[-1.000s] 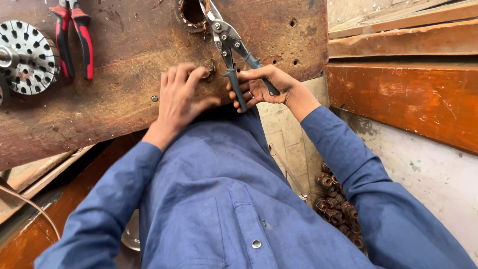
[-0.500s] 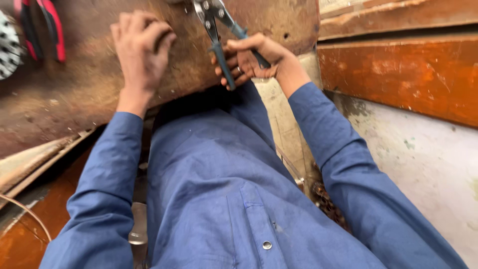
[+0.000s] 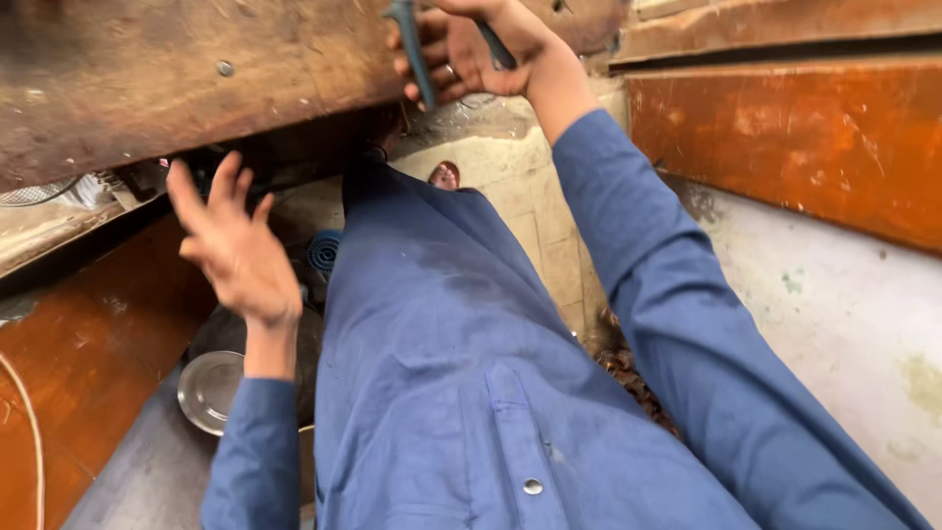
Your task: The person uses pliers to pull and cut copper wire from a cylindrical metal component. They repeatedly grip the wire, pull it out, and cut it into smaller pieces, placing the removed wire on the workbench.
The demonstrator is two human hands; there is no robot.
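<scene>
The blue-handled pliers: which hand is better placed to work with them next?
Probably the right hand: it grips the pliers at the wooden bench edge. The left hand hangs open below, holding nothing.

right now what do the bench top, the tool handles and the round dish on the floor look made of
Bench top: looks like worn wood, rough brown and stained, with a screw head set in it. Tool handles in the right hand: probably blue plastic or rubber sleeves; partly hidden. Dish: likely metal, with a dull grey shine.

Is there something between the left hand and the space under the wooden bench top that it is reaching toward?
Nothing visible blocks it. The left hand is open and empty, just below the edge of the bench top; the dark space behind it is too dim to judge.
</scene>
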